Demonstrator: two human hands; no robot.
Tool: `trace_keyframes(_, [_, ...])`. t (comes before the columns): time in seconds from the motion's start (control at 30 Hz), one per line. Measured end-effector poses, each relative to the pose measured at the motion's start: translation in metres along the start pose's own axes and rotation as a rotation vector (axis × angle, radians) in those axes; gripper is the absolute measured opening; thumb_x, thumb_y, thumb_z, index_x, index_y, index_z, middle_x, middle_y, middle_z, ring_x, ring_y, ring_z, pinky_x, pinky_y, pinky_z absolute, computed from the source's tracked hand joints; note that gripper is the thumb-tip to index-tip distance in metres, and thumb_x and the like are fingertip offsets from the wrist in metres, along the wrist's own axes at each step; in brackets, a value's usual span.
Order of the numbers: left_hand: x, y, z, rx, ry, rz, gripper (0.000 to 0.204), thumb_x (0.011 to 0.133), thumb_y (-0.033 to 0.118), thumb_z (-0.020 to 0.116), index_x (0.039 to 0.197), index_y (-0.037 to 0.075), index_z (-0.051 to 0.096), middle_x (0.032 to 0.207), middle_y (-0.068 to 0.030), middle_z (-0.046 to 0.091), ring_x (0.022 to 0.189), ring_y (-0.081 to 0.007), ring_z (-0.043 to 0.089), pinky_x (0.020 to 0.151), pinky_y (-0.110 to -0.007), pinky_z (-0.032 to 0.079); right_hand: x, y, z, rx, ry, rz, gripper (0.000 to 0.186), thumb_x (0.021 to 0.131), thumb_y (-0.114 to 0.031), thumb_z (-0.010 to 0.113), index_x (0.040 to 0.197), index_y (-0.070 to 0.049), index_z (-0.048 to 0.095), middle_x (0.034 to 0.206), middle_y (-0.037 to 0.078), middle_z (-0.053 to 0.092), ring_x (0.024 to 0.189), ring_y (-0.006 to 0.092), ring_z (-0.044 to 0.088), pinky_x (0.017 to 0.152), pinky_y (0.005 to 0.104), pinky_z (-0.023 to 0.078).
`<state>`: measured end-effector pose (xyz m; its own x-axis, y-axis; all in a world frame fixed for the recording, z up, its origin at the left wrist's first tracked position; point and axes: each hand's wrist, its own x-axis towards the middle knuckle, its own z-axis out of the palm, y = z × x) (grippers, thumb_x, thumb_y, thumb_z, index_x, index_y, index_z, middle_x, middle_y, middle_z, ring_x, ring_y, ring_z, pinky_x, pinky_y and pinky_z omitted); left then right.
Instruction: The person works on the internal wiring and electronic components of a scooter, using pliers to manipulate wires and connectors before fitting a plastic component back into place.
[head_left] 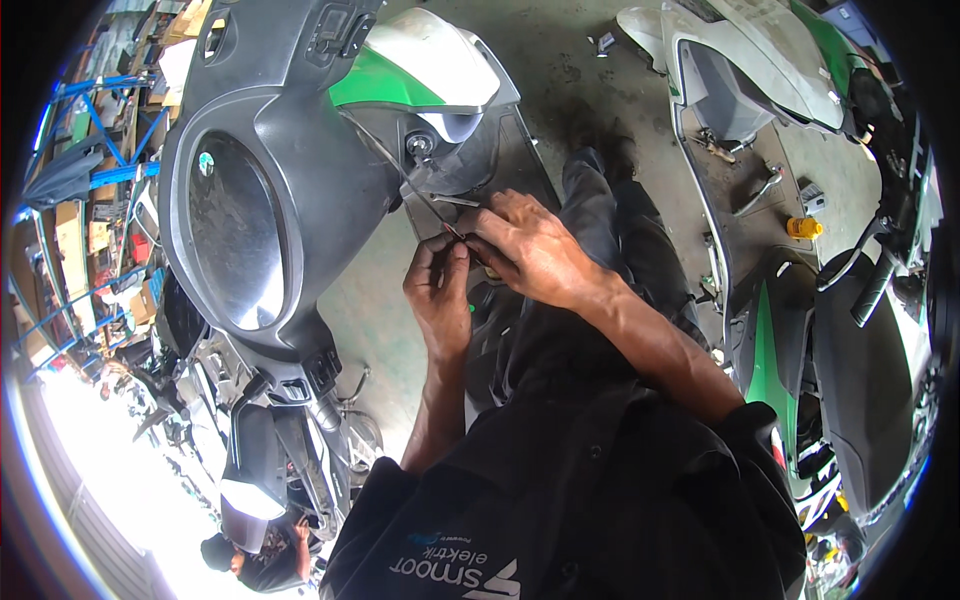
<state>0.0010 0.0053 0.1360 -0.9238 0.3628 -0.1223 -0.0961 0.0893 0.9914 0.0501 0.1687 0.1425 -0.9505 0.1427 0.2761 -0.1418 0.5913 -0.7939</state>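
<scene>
A thin dark cable [403, 178] runs down from beneath the grey front panel of a scooter [340, 165] to my fingertips. My left hand [440, 290] pinches its end between thumb and forefinger, where a bit of reddish wire shows. Close against it, my right hand [540, 250] has its fingers curled in on the same end, its back turned up. The fingertips of both hands nearly meet, and the exact grip of the right ones is partly hidden. Above the hands is the scooter's white and green panel [420, 75], with a round black lock-like part [419, 144] below it.
At the right stands another scooter [760, 90] with a black seat [865, 370]. A yellow bottle [803, 228] and loose metal parts lie on its footboard. Blue shelving [110, 130] holds many parts at the left. A person [270, 560] is at the lower left.
</scene>
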Motion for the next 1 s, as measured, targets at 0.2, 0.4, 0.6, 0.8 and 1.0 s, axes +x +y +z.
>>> trace_keyframes(0.2, [-0.001,0.010,0.008,-0.067,0.004,-0.004,0.008,0.100,0.004,0.062,0.105,-0.002,0.064,0.097,-0.0043,0.067,0.087,-0.0081,0.060,0.079,-0.024,0.049,0.002,0.002,0.003,-0.109,0.017,-0.018,0.021,0.089,-0.015,0.068,0.106,-0.005,0.061,0.101,0.015,0.064,0.100,0.0356,0.062,0.084,0.0478,0.047])
trace_keyframes(0.4, [0.001,0.006,0.009,0.056,0.018,0.053,0.008,0.099,0.003,0.062,0.107,-0.002,0.062,0.095,-0.0029,0.066,0.086,-0.0066,0.060,0.077,-0.022,0.049,0.000,-0.001,0.010,0.073,-0.042,0.286,0.025,0.091,-0.020,0.060,0.103,0.001,0.060,0.091,0.020,0.066,0.092,0.0378,0.065,0.084,0.0487,0.046])
trace_keyframes(0.6, [0.003,0.003,0.000,0.059,-0.005,-0.011,0.008,0.100,0.004,0.063,0.106,-0.001,0.062,0.095,-0.0024,0.065,0.085,-0.0062,0.058,0.075,-0.021,0.047,0.013,0.003,0.002,0.694,-0.160,0.639,0.028,0.092,-0.019,0.056,0.106,0.005,0.064,0.091,0.024,0.069,0.089,0.0412,0.066,0.082,0.0461,0.050])
trace_keyframes(0.8, [0.005,0.008,-0.005,0.043,-0.012,-0.027,0.010,0.100,0.005,0.062,0.107,-0.002,0.063,0.095,-0.0027,0.065,0.086,-0.0067,0.057,0.075,-0.022,0.047,-0.003,0.007,0.005,0.127,-0.023,0.075,0.026,0.085,-0.010,0.068,0.108,-0.003,0.058,0.102,0.016,0.065,0.101,0.0342,0.065,0.091,0.0448,0.047])
trace_keyframes(1.0, [0.009,0.014,-0.002,0.251,-0.075,0.027,0.013,0.100,0.009,0.061,0.106,-0.002,0.064,0.095,-0.0050,0.064,0.086,-0.0118,0.057,0.076,-0.027,0.049,-0.003,0.014,-0.007,-0.304,0.035,-0.281,0.024,0.086,-0.021,0.065,0.105,-0.008,0.059,0.112,0.011,0.064,0.109,0.0274,0.063,0.100,0.0462,0.043])
